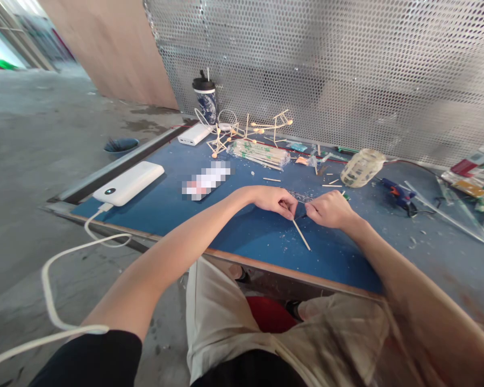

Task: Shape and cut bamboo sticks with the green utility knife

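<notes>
My left hand is closed in a pinch around a thin wooden stick, whose lower end slants down toward the table's front edge. Close beside it, my right hand is curled shut. A narrow dark piece juts from the right hand toward the stick, and something green shows behind its knuckles; the fingers hide most of what it grips. Small shavings and crumbs lie around both hands on the blue tabletop.
Behind my hands lie a bag of sticks and a stick framework. A tape roll and a blue glue gun are on the right. A cup and white power bank stand left, its cable hanging over the edge.
</notes>
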A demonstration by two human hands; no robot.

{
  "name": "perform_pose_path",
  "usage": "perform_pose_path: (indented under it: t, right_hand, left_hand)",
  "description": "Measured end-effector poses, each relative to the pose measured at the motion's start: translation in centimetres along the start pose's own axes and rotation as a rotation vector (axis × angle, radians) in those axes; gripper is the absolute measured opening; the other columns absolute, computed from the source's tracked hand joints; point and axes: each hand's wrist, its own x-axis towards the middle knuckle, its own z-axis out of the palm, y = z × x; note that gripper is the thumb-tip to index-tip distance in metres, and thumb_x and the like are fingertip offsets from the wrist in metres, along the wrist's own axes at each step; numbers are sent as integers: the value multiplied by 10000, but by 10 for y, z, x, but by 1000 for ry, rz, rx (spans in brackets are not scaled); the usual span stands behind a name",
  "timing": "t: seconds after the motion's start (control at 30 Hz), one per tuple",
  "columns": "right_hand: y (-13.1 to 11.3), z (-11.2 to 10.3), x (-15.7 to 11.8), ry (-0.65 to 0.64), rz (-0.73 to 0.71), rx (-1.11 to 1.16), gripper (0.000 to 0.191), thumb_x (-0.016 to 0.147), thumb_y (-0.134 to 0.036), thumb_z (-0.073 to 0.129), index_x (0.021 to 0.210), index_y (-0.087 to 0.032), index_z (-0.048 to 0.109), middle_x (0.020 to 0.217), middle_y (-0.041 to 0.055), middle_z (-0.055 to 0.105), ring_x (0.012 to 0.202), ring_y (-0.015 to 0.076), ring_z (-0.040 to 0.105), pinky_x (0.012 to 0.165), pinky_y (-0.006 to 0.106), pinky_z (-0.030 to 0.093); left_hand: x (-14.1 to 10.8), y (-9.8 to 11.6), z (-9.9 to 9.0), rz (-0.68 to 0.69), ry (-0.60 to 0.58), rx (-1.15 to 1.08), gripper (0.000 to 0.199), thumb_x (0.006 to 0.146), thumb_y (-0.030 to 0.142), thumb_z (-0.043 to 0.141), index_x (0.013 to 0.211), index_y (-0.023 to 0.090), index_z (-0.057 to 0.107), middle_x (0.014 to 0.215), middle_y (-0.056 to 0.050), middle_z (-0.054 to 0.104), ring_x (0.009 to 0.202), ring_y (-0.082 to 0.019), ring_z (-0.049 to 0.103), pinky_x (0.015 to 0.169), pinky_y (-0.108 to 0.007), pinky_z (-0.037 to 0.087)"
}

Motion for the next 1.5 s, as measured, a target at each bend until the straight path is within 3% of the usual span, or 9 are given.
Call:
perform_pose_path:
  t: [1.5]
  right_hand:
    - [-1, -3, 0, -62, -7, 8, 342, 987, -440, 622, 1194, -170, 650, 1170, 77, 682, 1007, 201, 671, 881, 418, 583]
  left_hand:
    - [-2, 5, -1, -2, -1, 37, 300, 874, 504, 686, 960, 219, 723, 876, -31, 709, 764, -147, 604, 712, -288, 430]
